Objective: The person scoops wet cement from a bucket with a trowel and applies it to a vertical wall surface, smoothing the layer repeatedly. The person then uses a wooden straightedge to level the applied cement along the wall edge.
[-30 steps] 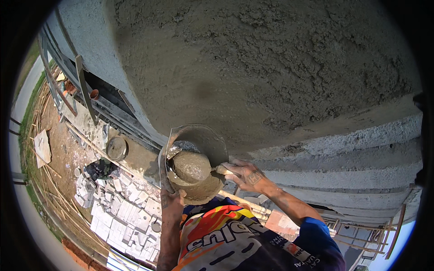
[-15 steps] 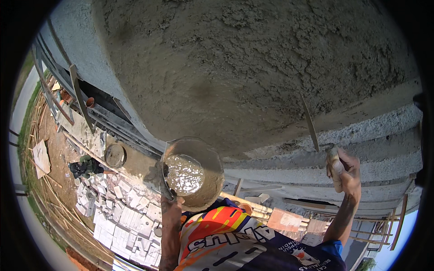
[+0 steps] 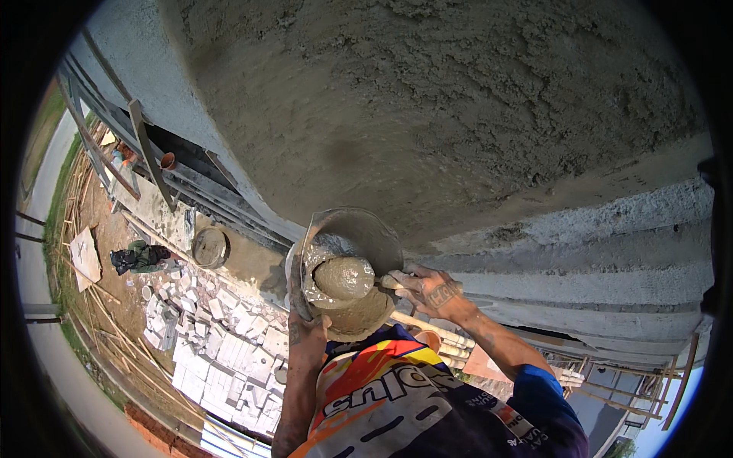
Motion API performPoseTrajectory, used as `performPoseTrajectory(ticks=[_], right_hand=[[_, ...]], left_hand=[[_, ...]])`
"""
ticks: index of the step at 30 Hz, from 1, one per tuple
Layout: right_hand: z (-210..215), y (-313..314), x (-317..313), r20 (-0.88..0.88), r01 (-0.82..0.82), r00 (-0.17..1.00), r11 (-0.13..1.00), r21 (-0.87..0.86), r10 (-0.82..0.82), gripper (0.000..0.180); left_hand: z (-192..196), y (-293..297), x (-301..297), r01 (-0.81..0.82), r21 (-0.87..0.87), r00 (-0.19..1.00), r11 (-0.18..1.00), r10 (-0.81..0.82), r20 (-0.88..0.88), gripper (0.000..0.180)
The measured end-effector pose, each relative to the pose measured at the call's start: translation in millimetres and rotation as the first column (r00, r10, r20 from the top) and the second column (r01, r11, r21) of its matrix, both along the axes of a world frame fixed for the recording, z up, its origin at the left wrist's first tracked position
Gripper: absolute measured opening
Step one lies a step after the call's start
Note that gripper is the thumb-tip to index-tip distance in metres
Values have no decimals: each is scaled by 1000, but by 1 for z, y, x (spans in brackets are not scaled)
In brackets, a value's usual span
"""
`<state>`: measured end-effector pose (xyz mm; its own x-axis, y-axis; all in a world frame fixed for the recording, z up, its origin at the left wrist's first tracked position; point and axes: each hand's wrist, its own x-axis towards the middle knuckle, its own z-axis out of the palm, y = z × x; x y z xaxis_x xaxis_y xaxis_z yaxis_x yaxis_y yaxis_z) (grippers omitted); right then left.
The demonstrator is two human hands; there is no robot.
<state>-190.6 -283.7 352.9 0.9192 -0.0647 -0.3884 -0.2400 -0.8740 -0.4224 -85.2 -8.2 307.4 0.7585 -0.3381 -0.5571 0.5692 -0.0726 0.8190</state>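
My left hand grips the near left rim of a bucket held in front of my chest. Wet grey mortar lies inside it. With my right hand closed round its handle, a trowel reaches into the bucket over the right rim. Mortar coats the trowel's blade, so its exact outline is hidden. Beyond the bucket spreads a plastered surface, smoother toward the left and rough toward the upper right.
Down at the left, a person in dark green is near a round tub. White blocks lie piled below. A wooden plank stands by a small orange-brown pail. Bamboo poles run behind my right arm.
My right hand has brought the trowel from the plastered surface at the right leftward into the bucket. The bucket and left hand have shifted slightly right in view.
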Motion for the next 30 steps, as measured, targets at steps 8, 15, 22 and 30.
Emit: performPoseTrajectory(ticks=[8,15,22,30], right_hand=[[90,-54,-5,-274,450,892,760,469,-359,51],[149,-73,-32,82,521,827,812,264,-557,51],[62,0,-34,-61,-15,998,907,-421,-12,33],[-8,-5,-23,-20,145,989,987,-68,-147,41]], left_hand=[[10,5,10,19,188,991,982,6,-132,41],[0,0,2,50,167,989,985,-26,-146,44],[-20,-11,-11,227,196,958,954,-255,133,56],[19,-20,-3,203,108,976,973,-211,62,47]])
